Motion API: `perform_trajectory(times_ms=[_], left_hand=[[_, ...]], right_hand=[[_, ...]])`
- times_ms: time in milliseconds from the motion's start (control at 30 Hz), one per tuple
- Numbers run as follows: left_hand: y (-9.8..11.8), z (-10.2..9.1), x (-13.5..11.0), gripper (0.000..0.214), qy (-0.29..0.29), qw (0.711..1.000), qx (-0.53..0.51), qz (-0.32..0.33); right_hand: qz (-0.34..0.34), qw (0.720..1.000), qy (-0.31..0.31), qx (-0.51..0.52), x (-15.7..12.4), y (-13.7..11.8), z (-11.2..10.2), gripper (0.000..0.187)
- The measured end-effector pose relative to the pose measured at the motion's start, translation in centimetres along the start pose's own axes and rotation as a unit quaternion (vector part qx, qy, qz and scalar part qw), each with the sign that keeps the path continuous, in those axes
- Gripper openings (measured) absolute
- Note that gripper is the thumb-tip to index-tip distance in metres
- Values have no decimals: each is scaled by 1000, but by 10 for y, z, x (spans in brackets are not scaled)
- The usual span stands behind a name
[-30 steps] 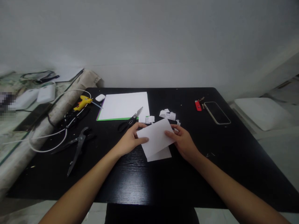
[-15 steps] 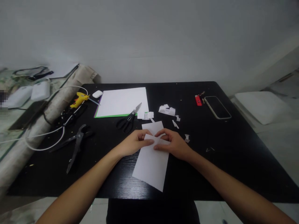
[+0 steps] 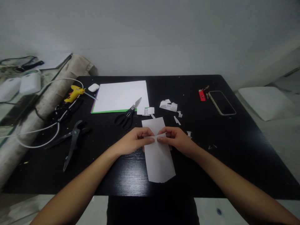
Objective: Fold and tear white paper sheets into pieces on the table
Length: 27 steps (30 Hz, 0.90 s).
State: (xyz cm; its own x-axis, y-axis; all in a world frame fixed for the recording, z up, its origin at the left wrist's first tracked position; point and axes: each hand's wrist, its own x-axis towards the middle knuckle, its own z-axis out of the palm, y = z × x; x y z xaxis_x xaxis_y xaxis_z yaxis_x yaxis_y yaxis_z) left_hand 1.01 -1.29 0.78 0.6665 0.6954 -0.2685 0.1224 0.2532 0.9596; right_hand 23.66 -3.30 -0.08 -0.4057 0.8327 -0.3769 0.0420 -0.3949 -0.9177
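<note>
Both of my hands pinch a white strip of paper (image 3: 159, 164) over the front middle of the black table. My left hand (image 3: 134, 140) grips its left edge, thumb on top and fingers behind. From the other side my right hand (image 3: 178, 140) holds it in the same way, the two thumb tips close together. A second stretch of white paper (image 3: 153, 122) shows behind the fingers; whether it is the same sheet I cannot tell. Black-handled scissors (image 3: 127, 116) lie just beyond my left hand, blades on a stack of white sheets (image 3: 119, 93). Paper scraps (image 3: 168, 105) lie beyond my right hand.
At the left are a yellow glue gun (image 3: 75, 93), its white cable (image 3: 57, 134), a white earbud-like case (image 3: 94, 87) and dark pliers (image 3: 73, 140). A red lighter (image 3: 202, 95) and a phone (image 3: 222, 103) lie at the right. A fabric roll (image 3: 47, 103) borders the left side.
The paper's near end has swung to the right and now hangs straighter, its lower edge bent. My thumbs have shifted to be level with each other. The camera view has moved slightly.
</note>
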Motion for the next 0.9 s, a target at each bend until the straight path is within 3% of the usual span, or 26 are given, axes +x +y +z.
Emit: perform_trajectory(times_ms=[533,900], left_hand=[[-2,1,0,24,18,991,134,21],[-1,4,-1,21,16,984,168,50]], right_hand=[[-77,987,-16,-140,0,-3,0,28],[-97,988,-36,-114,-1,-1,3,20]])
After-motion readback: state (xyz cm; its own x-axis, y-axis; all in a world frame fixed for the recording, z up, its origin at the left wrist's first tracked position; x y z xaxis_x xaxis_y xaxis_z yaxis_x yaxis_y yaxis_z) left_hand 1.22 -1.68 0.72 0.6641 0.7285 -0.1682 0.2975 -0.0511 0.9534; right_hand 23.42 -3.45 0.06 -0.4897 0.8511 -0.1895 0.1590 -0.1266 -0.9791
